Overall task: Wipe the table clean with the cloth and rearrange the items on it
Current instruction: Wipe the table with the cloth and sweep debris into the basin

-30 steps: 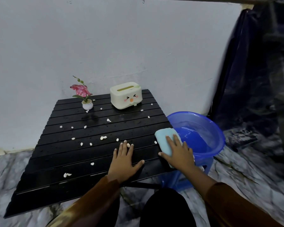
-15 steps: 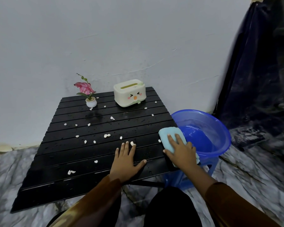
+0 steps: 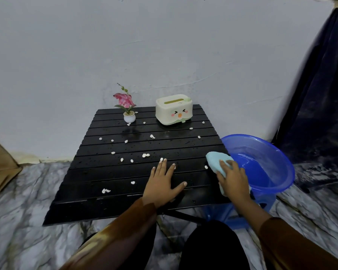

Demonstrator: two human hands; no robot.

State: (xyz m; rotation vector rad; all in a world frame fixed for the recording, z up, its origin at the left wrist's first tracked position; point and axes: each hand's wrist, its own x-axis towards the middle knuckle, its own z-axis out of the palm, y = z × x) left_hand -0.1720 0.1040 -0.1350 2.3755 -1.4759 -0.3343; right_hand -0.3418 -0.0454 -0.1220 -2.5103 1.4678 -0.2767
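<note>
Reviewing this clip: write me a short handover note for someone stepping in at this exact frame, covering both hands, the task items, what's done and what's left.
Left hand: flat, fingers spread, resting on the black slatted table near its front edge.
Right hand: pressing the light blue cloth at the table's right edge, beside the blue plastic basin.
Items: small pink potted flower and cream tissue box with a face stand at the back of the table.
Done: cloth is on the table; surface looks wet.
Left: white crumbs lie scattered across the slats; wipe them off, then rearrange the flower and box.
</note>
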